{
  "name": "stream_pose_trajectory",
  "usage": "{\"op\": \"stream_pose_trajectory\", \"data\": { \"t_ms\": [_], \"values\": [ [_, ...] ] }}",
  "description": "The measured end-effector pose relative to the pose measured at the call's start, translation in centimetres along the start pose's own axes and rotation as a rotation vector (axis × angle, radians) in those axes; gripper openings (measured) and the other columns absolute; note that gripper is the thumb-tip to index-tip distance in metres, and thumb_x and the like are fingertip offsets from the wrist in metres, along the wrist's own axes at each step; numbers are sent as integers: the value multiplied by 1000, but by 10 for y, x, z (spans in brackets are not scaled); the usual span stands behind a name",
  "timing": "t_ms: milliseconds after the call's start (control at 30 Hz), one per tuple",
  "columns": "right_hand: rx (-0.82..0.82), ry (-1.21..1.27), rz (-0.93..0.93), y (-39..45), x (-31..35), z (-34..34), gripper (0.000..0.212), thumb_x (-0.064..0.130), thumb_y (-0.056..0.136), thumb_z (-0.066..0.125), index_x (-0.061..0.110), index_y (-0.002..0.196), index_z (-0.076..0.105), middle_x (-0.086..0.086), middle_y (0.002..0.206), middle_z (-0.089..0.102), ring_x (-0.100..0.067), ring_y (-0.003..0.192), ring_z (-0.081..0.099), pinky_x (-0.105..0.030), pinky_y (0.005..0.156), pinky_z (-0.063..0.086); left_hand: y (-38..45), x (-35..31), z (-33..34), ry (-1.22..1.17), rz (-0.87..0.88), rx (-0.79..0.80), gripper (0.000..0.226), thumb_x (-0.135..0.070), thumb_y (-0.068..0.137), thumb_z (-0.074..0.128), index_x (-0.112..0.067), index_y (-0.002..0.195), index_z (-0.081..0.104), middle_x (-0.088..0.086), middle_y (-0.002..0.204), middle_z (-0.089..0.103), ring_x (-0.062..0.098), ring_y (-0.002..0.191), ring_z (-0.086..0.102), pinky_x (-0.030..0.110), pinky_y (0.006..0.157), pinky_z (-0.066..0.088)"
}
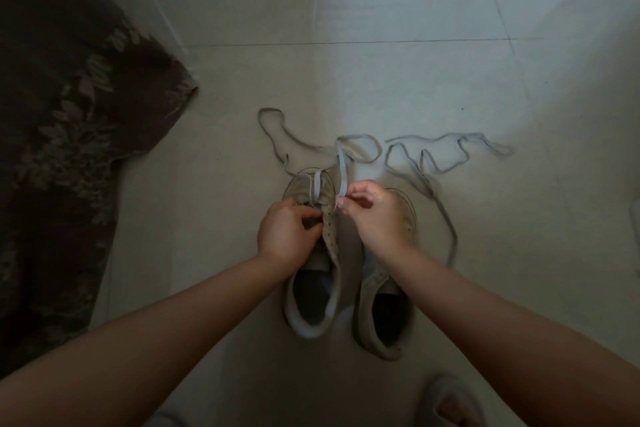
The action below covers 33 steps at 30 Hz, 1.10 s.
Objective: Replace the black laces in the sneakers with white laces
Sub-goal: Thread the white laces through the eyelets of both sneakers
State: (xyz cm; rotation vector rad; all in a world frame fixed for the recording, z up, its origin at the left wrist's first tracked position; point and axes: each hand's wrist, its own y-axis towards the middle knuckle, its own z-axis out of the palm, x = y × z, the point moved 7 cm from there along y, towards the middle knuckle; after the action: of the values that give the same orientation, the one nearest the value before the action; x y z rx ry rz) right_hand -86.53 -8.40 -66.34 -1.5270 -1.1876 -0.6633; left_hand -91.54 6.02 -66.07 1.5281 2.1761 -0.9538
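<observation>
Both hands pinch, seemingly, white lace [342, 170] (left sneaker [313, 253]).

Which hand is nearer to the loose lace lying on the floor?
Right. The right hand is just beside the loose lace; the left hand is further away, on the left sneaker.

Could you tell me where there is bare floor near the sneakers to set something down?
Bare floor lies left of the left sneaker, up to the patterned cloth, and beyond the tile seam. It is crowded beyond the toes and right of the right sneaker, where white laces sprawl.
</observation>
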Motion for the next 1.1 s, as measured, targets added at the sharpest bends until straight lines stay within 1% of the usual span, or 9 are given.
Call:
{"op": "stream_pose_trajectory", "data": {
  "t_ms": [100, 200, 333, 433, 633, 767, 900, 967, 1100],
  "values": [
    [-32, -8, -41, -1, 3, 1, 31, 0, 80, 70, 26, 73, 56, 8, 72, 63, 3, 66, 59, -19, 70, 49, -1, -1, 1, 17, 7, 3, 27, -33, 86, 64, -27, 112, 70, 8, 100, 60, 23, 100, 54, 25, 72, 36],
    [-45, -5, -45, -2, 4, 0, 30, 1, 80, 70, 27, 73, 56, 7, 73, 63, -3, 70, 61, -16, 69, 48, 0, -3, 2, 19, 23, 5, 27, -33, 86, 64, -27, 112, 70, 9, 99, 61, 24, 99, 54, 29, 74, 40],
    [-57, -20, -67, -7, 6, -5, 27, 0, 79, 71, 23, 74, 58, 6, 73, 64, 3, 67, 60, -8, 65, 45, 1, -6, 5, 8, 29, 0, 27, -33, 85, 65, -26, 111, 70, 9, 102, 62, 25, 99, 55, 31, 79, 43],
    [-56, -64, -72, -10, 6, -10, 22, 1, 80, 70, 19, 76, 58, 4, 74, 64, 0, 68, 60, -6, 63, 45, 1, -7, 9, -10, 16, 4, 27, -34, 85, 64, -27, 111, 70, 9, 102, 63, 25, 99, 56, 33, 81, 45],
    [16, -206, -89, -13, -3, -11, 25, 5, 79, 71, 26, 72, 57, 2, 75, 64, -11, 73, 61, -15, 66, 45, -1, -9, 15, -37, 24, -5, 25, -34, 86, 64, -29, 108, 71, 6, 102, 64, 24, 99, 57, 32, 82, 46],
    [22, -207, -73, -16, -3, -15, 14, 14, 80, 72, 21, 83, 60, 1, 84, 66, -9, 79, 61, -19, 69, 43, 2, -16, 15, -29, 26, -9, 22, -30, 88, 61, -22, 104, 72, 6, 103, 64, 23, 98, 57, 28, 75, 43],
    [35, -349, -2, -19, -6, -11, 26, 34, 76, 75, 21, 80, 53, 3, 75, 60, -11, 70, 56, -23, 62, 43, 3, -25, 15, -31, 54, -16, 12, -16, 86, 57, -10, 90, 67, 8, 92, 60, 23, 88, 56, 25, 64, 31],
    [76, -424, 80, -13, -7, -10, 27, 32, 78, 74, 21, 74, 49, 2, 70, 59, -15, 68, 58, -24, 58, 43, 3, -25, 15, -86, 71, -8, 8, -11, 85, 59, -6, 86, 66, 5, 83, 53, 22, 81, 53, 22, 61, 26],
    [155, -432, 152, -6, -3, -7, 25, 29, 75, 71, 18, 75, 49, -6, 74, 66, -23, 66, 67, -37, 63, 56, 8, -16, 10, -237, 42, 53, 10, -6, 84, 63, -9, 75, 62, -1, 65, 48, 10, 60, 44, 19, 55, 29]
  ]
}}
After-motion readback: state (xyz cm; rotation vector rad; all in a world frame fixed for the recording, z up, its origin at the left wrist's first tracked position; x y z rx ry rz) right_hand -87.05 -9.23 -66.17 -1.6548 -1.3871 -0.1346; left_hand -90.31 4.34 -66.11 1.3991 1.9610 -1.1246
